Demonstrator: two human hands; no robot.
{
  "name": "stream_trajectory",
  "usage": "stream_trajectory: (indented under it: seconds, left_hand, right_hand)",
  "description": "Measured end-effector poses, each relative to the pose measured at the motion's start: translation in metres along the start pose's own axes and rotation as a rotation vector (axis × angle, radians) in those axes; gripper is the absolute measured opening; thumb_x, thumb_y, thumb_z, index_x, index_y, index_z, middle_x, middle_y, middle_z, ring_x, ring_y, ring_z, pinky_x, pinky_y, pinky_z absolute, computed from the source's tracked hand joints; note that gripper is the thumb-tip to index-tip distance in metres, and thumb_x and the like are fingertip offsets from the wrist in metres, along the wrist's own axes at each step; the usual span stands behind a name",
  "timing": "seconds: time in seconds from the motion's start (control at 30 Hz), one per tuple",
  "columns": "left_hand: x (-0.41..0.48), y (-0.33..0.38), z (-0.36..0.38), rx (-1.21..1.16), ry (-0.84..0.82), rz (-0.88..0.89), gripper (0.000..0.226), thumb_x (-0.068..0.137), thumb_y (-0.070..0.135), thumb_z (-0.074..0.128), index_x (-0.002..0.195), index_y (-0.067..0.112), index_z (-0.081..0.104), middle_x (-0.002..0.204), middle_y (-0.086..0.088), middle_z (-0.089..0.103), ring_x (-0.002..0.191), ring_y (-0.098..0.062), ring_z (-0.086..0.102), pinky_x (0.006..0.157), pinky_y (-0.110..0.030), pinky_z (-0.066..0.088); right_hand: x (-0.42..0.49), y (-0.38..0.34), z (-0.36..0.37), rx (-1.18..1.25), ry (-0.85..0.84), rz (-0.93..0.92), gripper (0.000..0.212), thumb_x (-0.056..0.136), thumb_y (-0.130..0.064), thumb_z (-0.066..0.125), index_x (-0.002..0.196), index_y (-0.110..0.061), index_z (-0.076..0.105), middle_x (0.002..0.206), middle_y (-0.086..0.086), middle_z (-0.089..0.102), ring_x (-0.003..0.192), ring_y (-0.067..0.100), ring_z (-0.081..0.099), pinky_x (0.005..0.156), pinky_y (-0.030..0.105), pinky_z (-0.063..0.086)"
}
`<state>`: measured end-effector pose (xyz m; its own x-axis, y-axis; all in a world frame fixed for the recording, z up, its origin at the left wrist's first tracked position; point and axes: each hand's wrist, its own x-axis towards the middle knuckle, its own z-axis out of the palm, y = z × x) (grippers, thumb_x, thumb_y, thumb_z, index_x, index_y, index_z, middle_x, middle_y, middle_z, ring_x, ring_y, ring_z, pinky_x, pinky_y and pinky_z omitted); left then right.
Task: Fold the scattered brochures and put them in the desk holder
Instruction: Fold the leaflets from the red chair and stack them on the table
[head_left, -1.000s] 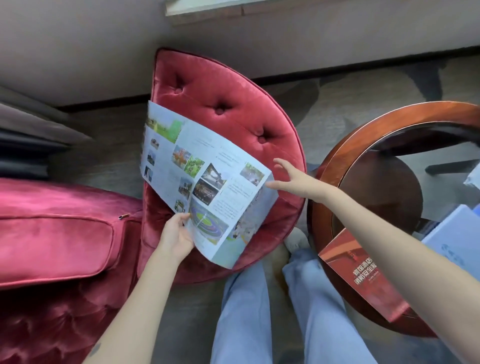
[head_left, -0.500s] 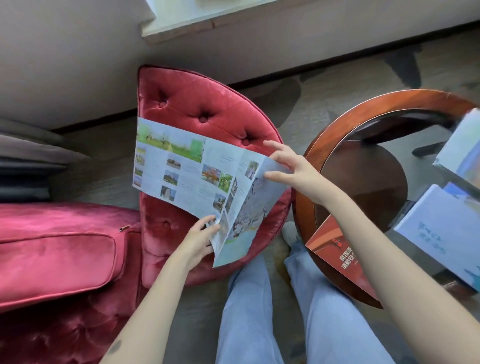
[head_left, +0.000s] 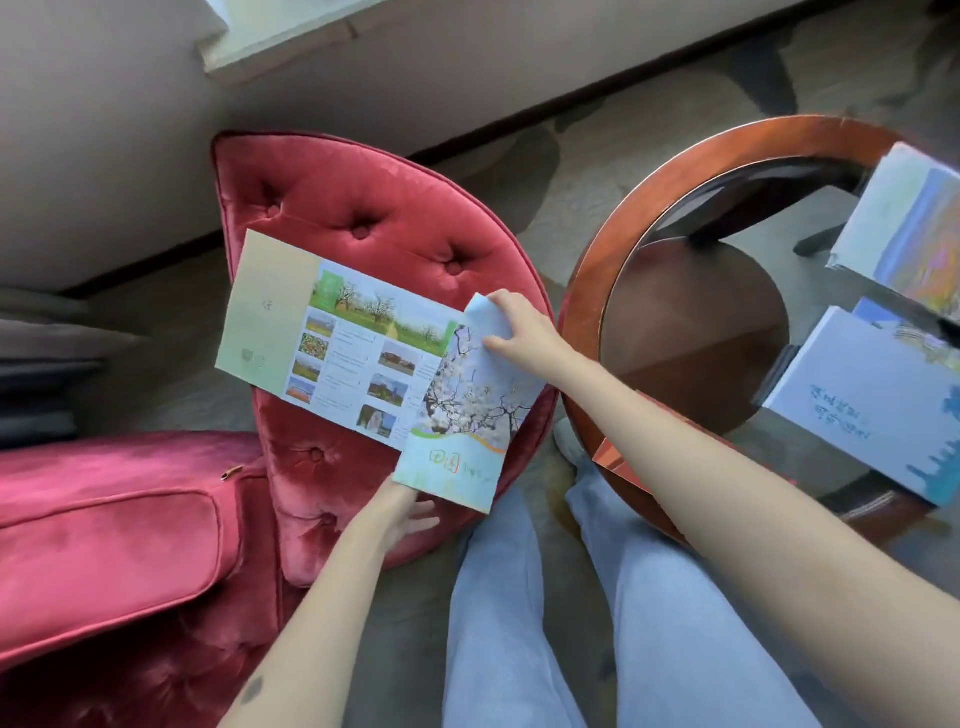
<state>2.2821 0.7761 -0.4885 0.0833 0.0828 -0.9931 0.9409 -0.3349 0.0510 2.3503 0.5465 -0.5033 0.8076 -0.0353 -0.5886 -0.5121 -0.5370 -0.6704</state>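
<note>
At the far left I see a red sofa (head_left: 104, 545), and just beside it a tufted red chair (head_left: 363, 208). The brochure (head_left: 337, 353) lies spread against that chair. Its long axis slants from upper left down to lower right, with the plain pale-green panel at the upper-left end and the photo panels in the middle. The panel at the right end is folded over onto the rest, blossom-tree cover facing up and its title end pointing down toward me.

My view has the two hands apart, one at each end of that folded panel. The left hand (head_left: 400, 514) sits at the panel's near lower corner. Its fingertips run under the paper, so I cannot tell whether it grips the sheet or only props it. The right hand (head_left: 519, 332) pinches the far upper corner, which is lifted off the page.

Pale blue trouser legs (head_left: 498, 623) fill the bottom centre. To the right stands a round wooden worktop (head_left: 623, 218). A red brochure (head_left: 610, 452) lies at its near rim, partly behind the right forearm, and white booklets (head_left: 872, 405) lie further right.
</note>
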Motion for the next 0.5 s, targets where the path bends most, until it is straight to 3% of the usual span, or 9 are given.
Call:
stream_trajectory:
  seconds: [0.13,0.3,0.4,0.43,0.5]
  left_hand:
    - [0.012,-0.007,-0.025,0.01,0.265,-0.057,0.032,0.097,0.014,0.036,0.127,0.011,0.048,0.126,-0.012,0.054,0.117,-0.031,0.053,0.084,-0.042,0.047]
    - [0.025,-0.022,-0.046,0.034,0.293,-0.088,0.032,0.097,0.011,0.036,0.126,0.006,0.049,0.125,-0.015,0.054,0.111,-0.027,0.055,0.086,-0.043,0.046]
    - [0.035,-0.025,-0.048,0.11,0.349,0.027,0.035,0.093,0.009,0.041,0.127,0.008,0.049,0.117,-0.012,0.054,0.087,-0.019,0.053,0.082,-0.039,0.046]
    - [0.04,-0.025,-0.047,0.182,0.382,0.084,0.037,0.092,0.009,0.043,0.128,0.01,0.048,0.118,-0.011,0.054,0.087,-0.019,0.053,0.082,-0.038,0.046]
    - [0.047,-0.022,-0.045,0.333,0.438,0.205,0.041,0.09,0.012,0.047,0.131,0.015,0.045,0.128,-0.01,0.052,0.105,-0.024,0.053,0.091,-0.038,0.043]
  right_hand:
    - [0.013,0.002,0.031,-0.18,0.055,0.164,0.061,0.084,-0.012,0.054,0.14,-0.013,0.031,0.142,0.009,0.035,0.132,0.028,0.034,0.109,0.043,0.024]
    - [0.02,0.018,0.051,-0.314,0.032,0.219,0.057,0.088,-0.019,0.055,0.14,-0.012,0.031,0.141,0.011,0.036,0.131,0.031,0.033,0.109,0.045,0.025]
    - [0.021,0.035,0.056,-0.387,0.01,0.241,0.056,0.09,-0.023,0.056,0.138,-0.009,0.031,0.142,0.012,0.035,0.13,0.032,0.035,0.107,0.047,0.028]
    - [0.022,0.04,0.057,-0.415,0.018,0.225,0.057,0.089,-0.023,0.057,0.138,-0.008,0.031,0.142,0.011,0.035,0.129,0.032,0.037,0.106,0.047,0.028]
    - [0.022,0.046,0.06,-0.453,0.065,0.199,0.059,0.088,-0.023,0.059,0.138,-0.008,0.031,0.141,0.012,0.037,0.127,0.033,0.039,0.103,0.046,0.03]
